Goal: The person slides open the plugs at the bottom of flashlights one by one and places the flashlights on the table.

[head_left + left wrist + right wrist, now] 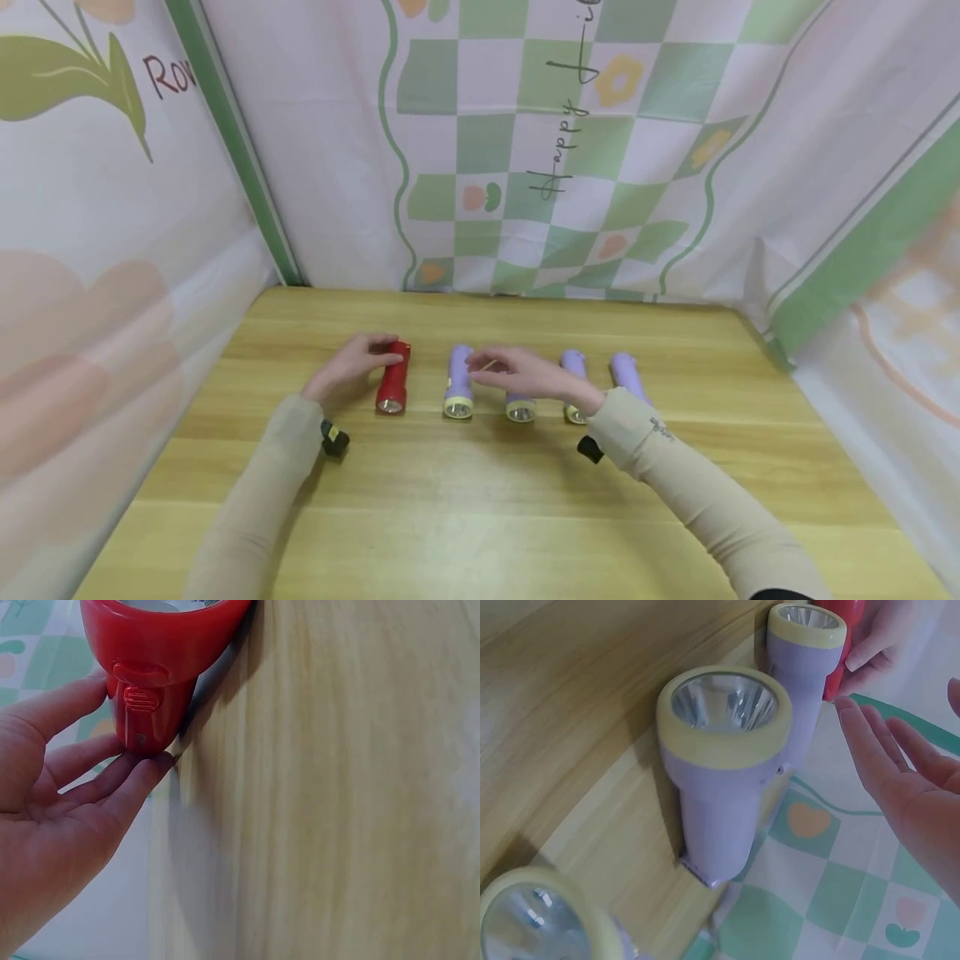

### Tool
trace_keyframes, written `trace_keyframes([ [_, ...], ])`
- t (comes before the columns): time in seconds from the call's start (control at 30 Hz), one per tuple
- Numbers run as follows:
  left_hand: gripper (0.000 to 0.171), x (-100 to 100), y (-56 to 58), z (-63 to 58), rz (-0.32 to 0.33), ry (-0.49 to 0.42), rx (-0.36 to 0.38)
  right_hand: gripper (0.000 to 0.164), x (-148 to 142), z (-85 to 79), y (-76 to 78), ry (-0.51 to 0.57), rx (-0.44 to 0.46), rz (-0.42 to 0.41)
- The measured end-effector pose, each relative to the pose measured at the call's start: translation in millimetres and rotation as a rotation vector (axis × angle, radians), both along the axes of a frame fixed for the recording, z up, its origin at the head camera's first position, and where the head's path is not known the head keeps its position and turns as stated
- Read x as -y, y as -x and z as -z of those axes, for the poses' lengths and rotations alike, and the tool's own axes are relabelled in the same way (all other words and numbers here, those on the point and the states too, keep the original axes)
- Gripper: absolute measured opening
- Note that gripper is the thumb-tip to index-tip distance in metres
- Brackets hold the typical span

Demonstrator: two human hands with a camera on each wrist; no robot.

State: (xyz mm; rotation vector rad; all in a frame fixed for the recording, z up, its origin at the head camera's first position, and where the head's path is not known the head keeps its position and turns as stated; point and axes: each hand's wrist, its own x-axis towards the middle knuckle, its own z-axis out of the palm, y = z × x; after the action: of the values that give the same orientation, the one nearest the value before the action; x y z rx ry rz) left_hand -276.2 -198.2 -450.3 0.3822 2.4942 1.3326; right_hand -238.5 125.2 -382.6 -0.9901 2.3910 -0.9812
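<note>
A red flashlight lies on the table at the left of a row, its lens toward me. My left hand holds it near the tail end; in the left wrist view the thumb is at one side of the red body and fingertips reach round the tail. To its right lies a purple flashlight with a pale yellow head. My right hand hovers over the row, fingers extended toward that flashlight and nothing in its grasp. It partly covers another purple flashlight, also seen in the right wrist view.
Two more purple flashlights, one beside the right wrist and one at the row's right end, are partly hidden by the forearm. The wooden table is bordered by patterned curtains at the back and sides.
</note>
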Motion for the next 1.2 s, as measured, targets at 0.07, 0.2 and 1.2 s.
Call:
trace_keyframes([
  [0.07, 0.061, 0.2, -0.4, 0.3, 0.004, -0.002, -0.004, 0.040, 3.1, -0.3, -0.4, 0.001, 0.002, -0.001],
  [0.2, 0.060, 0.5, -1.7, 0.7, 0.000, -0.013, 0.002, 0.040, 8.7, 1.8, -0.8, -0.011, 0.007, 0.014],
  [1.2, 0.062, 2.9, -1.6, 4.2, -0.003, -0.032, -0.005, 0.045, 49.0, 6.3, -3.1, -0.005, 0.073, 0.000],
])
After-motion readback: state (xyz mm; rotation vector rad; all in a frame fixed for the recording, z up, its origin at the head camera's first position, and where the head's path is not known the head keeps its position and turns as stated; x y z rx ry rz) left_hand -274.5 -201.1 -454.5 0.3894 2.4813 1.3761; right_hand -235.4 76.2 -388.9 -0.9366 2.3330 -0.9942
